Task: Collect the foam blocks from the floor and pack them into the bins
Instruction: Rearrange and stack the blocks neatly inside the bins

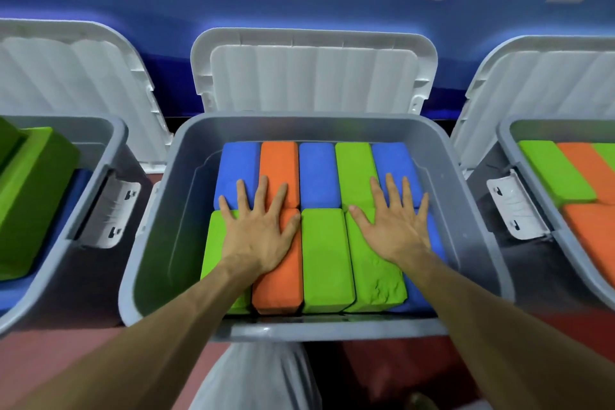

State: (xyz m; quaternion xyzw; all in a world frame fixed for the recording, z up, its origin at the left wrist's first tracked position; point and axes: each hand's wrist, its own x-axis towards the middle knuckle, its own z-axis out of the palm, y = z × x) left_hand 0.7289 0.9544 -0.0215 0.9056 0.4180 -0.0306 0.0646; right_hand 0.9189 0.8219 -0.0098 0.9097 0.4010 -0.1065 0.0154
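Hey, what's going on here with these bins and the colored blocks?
A person is packing foam blocks into the middle grey bin. Both hands lie flat on the top layer, fingers spread: the left hand over orange and green blocks, the right hand over green and blue ones. That layer sits in two rows. The left bin and right bin hold blocks too, and the white lids are open.

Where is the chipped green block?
Head view: chipped green block lies right of centre in the middle bin's near row, between another green block and a blue block, under the right hand.
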